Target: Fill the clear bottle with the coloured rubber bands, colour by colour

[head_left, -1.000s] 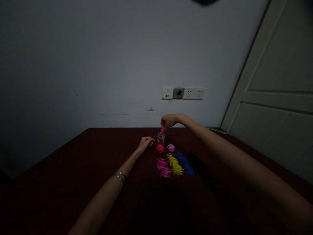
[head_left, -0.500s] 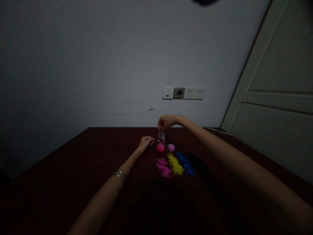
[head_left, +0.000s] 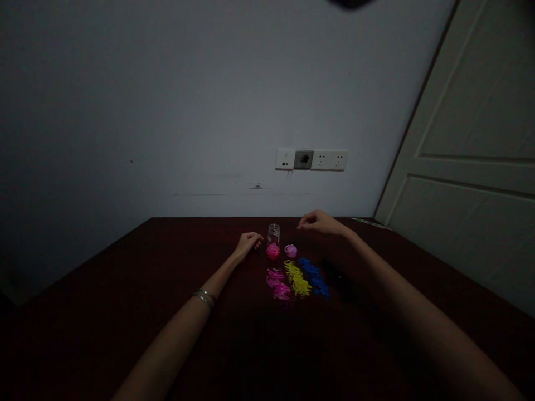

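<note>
A clear glass jar (head_left: 273, 236) stands upright and uncapped on the dark table, with pink bands (head_left: 273, 252) in its lower part. Just left of it my left hand (head_left: 249, 243) rests on the table, fingers loosely curled and apart from the glass. My right hand (head_left: 320, 222) hovers to the right of the jar, its fingertips drawn together; whatever they may hold is too small to see. Beside the jar lies a pink lid (head_left: 291, 251). Nearer to me are rows of magenta bands (head_left: 278, 285), yellow bands (head_left: 298, 278) and blue bands (head_left: 314, 277).
A dark pile (head_left: 337, 277), hard to make out, lies right of the blue bands. The reddish-brown table (head_left: 175, 245) meets a pale wall with sockets (head_left: 329, 160) behind. A panelled door (head_left: 468, 161) stands at the right.
My right hand has moved from above the jar's mouth to the right, past the pink lid. My left hand stays beside the jar. The view has shifted slightly.
</note>
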### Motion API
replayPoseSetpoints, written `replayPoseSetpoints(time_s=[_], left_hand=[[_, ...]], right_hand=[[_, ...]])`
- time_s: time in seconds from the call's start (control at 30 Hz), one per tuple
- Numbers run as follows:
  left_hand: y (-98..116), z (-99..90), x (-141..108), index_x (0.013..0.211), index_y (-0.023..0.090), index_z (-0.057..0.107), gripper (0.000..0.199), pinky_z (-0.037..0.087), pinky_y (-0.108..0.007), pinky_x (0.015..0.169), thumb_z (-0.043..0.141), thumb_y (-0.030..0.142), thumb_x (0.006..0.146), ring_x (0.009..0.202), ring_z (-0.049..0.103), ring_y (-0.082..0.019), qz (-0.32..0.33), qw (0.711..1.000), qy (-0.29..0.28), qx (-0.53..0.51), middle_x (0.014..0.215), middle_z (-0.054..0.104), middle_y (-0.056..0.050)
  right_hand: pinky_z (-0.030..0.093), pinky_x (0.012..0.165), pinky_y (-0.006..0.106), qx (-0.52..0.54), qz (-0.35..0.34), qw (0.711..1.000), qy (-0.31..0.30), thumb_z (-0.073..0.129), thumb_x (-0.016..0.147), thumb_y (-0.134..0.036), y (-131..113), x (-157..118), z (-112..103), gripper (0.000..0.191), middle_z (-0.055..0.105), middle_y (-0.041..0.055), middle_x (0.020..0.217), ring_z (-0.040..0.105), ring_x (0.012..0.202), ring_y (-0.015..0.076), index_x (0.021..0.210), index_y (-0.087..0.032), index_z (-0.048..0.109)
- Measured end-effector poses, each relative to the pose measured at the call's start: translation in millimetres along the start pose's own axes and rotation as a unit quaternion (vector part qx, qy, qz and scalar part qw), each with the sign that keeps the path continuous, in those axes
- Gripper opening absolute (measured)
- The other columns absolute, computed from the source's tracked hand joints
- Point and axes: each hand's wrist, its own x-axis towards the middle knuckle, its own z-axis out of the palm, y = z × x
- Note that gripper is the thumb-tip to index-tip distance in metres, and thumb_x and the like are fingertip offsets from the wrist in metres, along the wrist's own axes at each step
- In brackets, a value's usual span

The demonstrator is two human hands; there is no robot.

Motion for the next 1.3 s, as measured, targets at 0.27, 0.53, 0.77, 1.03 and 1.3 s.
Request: replayPoseSetpoints(time_s=[0.27, 0.53, 0.77, 1.03, 1.3], left_hand=[[3.1, 0.3, -0.9, 0.066, 0.012, 0.063, 0.020, 0.032, -0.018, 0.044, 0.050, 0.026, 0.065, 0.047, 0.045, -0.007, -0.004, 1.000, 0.008, 0.010, 0.053, 0.054, 0.000], [20.2, -12.0, 0.0, 0.066, 0.012, 0.059, 0.021, 0.031, -0.020, 0.043, 0.050, 0.031, 0.065, 0.045, 0.045, -0.008, -0.045, 0.986, 0.093, -0.134, 0.055, 0.051, 0.000], [80.4, -8.0, -34.3, 0.044, 0.015, 0.047, 0.034, 0.027, -0.022, 0.046, 0.050, 0.036, 0.071, 0.045, 0.036, -0.007, 0.140, 0.983, 0.040, 0.109, 0.044, 0.040, 0.002], [100.6, 27.8, -100.8, 0.067, 0.016, 0.063, 0.024, 0.031, -0.021, 0.050, 0.059, 0.039, 0.071, 0.057, 0.048, -0.011, 0.186, 0.898, -0.261, 0.303, 0.062, 0.056, -0.001], [97.0, 30.2, -117.3, 0.095, 0.022, 0.059, 0.037, 0.034, -0.023, 0.056, 0.059, 0.048, 0.069, 0.080, 0.055, -0.018, 0.155, 0.766, -0.324, 0.533, 0.093, 0.058, -0.003]], right_hand=[[0.043, 0.059, 0.028, -0.001, 0.148, 0.970, 0.195, 0.058, 0.065, -0.044, 98.2, -58.4, 14.5, 0.033, 0.067, 0.0080, 0.072, 0.059, 0.069, 0.0208, 0.074, -0.014, 0.069], [0.045, 0.065, 0.030, 0.028, 0.170, 0.943, 0.285, 0.054, 0.066, -0.048, 142.1, -77.8, 31.1, 0.039, 0.069, 0.0094, 0.078, 0.062, 0.073, 0.0230, 0.078, -0.015, 0.069], [0.044, 0.063, 0.031, 0.002, 0.170, 0.945, 0.278, 0.049, 0.069, -0.049, 138.5, -77.5, 33.7, 0.040, 0.068, 0.0093, 0.071, 0.062, 0.071, 0.0245, 0.076, -0.014, 0.068], [0.043, 0.067, 0.031, -0.003, 0.161, 0.948, 0.274, 0.048, 0.070, -0.045, 142.6, -78.7, 35.4, 0.038, 0.069, 0.0097, 0.078, 0.062, 0.077, 0.0247, 0.078, -0.014, 0.068], [0.043, 0.068, 0.030, -0.014, 0.155, 0.948, 0.279, 0.049, 0.070, -0.047, 154.3, -76.0, 36.3, 0.039, 0.069, 0.0073, 0.077, 0.062, 0.075, 0.0236, 0.078, -0.014, 0.069]])
